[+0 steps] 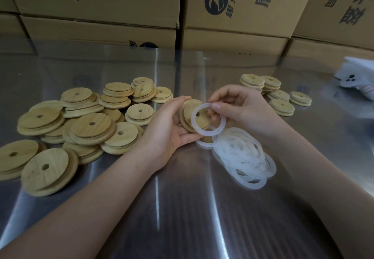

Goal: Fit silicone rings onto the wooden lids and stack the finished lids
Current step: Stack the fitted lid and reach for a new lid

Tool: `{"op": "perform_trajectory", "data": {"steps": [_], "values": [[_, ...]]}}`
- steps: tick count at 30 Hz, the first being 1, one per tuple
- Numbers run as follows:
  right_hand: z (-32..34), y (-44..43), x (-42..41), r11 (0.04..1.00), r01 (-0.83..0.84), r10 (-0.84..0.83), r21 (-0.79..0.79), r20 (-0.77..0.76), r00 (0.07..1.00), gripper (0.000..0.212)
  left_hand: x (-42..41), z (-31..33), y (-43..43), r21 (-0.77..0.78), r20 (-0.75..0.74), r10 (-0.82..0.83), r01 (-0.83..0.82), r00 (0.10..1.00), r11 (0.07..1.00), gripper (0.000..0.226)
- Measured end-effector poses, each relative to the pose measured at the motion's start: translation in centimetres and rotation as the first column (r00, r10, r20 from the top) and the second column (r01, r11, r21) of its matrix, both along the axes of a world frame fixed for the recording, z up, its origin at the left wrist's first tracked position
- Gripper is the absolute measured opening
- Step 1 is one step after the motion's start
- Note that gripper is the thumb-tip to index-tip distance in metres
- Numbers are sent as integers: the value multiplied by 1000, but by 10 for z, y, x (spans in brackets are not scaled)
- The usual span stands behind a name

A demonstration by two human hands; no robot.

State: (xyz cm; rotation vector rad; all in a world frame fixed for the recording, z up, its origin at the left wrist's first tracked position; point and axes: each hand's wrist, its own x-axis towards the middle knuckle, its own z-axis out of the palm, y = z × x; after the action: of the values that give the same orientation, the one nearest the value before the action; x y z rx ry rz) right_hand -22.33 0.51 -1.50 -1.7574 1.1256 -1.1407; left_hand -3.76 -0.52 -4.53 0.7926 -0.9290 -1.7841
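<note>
Gripping a lid point(189, 115) at frame centre, the left hand point(172, 126) curls around its edge while the right hand point(240, 110) pinches a ring point(208, 120) against it.

Left forearm, bare, enters from 7 o'clock, palm turned inward. Left hand point(168, 125) grips a wooden lid point(189, 107) on edge, with its fingers point(181, 99) curled over the far rim and the thumb under the near rim. Right forearm, bare, enters from 5 o'clock. Right hand point(242, 109) sits at 3 o'clock of the left, thumb and forefinger pinching a silicone ring point(193, 117) at its top edge. Remaining fingers are loosely curled.
</note>
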Motion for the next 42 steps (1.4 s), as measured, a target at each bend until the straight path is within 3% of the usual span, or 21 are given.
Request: {"op": "perform_trajectory", "data": {"steps": [8,20,42], "values": [[-1,1,5,997,53,-53,-53,-8,999,10,-1,-10,2,-233,212,10,41,977,972,44],[-6,-2,8,964,158,-176,-215,-67,982,16,-3,-9,4,-330,270,58,35,961,943,41],[-3,-2,10,952,217,-237,-214,-72,969,20,-4,-11,9,-664,379,316,17,870,747,46]]}}
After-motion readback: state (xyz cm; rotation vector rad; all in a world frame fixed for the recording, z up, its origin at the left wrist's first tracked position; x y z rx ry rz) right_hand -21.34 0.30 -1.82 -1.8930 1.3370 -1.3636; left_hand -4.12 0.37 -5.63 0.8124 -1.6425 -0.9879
